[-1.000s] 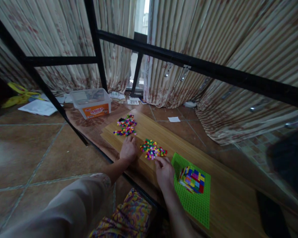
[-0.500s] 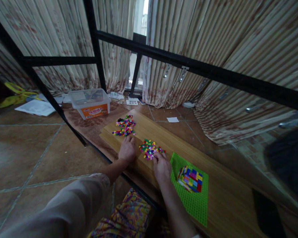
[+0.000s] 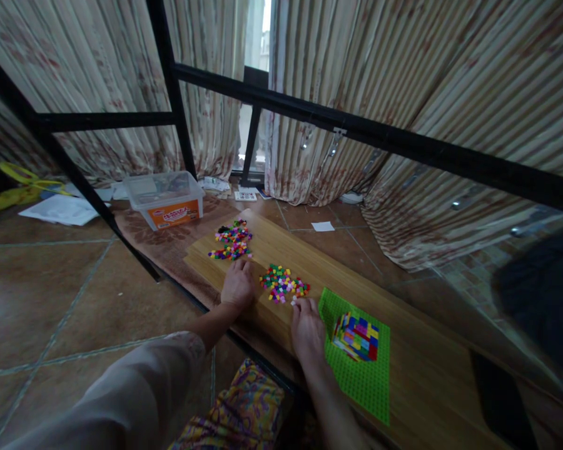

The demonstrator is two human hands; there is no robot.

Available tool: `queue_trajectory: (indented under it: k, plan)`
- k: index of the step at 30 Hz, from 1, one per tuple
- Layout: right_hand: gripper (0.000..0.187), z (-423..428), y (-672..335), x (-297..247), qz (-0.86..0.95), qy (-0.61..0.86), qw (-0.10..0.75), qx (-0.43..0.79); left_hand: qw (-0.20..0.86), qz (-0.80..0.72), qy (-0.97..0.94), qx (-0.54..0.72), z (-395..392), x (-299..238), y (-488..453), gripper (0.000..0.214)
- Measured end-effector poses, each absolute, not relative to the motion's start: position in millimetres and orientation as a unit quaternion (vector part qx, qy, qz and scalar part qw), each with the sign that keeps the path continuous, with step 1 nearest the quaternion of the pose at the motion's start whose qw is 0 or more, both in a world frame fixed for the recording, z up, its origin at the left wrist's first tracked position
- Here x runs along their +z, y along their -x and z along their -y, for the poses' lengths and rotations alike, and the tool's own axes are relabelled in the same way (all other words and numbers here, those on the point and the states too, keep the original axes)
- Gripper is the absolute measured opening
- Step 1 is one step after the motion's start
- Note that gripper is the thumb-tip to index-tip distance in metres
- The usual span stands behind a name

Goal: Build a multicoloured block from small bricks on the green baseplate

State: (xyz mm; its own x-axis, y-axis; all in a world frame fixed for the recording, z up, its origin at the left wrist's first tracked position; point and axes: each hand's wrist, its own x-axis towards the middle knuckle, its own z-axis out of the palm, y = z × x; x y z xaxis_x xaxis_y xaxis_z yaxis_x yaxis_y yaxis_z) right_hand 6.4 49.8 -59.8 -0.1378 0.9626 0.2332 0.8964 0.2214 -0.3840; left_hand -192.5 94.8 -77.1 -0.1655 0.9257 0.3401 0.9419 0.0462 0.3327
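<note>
A clear plastic box (image 3: 164, 200) is seen on the floor at ten o'clock from the wooden board (image 3: 426, 375). A far pile of bricks (image 3: 231, 240) lies at twelve o'clock from the left hand (image 3: 238, 284), which is laid flat, palm down, on the board. At its three o'clock a near pile of bricks (image 3: 283, 284) is touched by the fingertips of the right hand (image 3: 307, 325). Whether a brick is pinched cannot be told. At that hand's three o'clock a brick build (image 3: 356, 337) stands on a green baseplate (image 3: 356, 387).

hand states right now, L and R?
Left hand: open, palm down on the wooden board, holding nothing visible.
Right hand: fingertips at the edge of the near brick pile; whether it pinches a brick cannot be told.
</note>
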Motion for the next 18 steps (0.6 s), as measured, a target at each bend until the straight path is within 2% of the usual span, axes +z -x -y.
queue_trajectory:
  k: [13,18]
  plan:
    - [0.025,-41.3,-5.5,-60.9,0.768,0.592,0.236,0.062,0.017,0.715,0.649,-0.261,-93.5,-76.1,193.0,0.025]
    - [0.023,-18.3,-1.0,-44.2,0.731,0.579,0.315,0.177,0.032,0.709,0.648,-0.276,-95.4,-78.9,194.9,0.026]
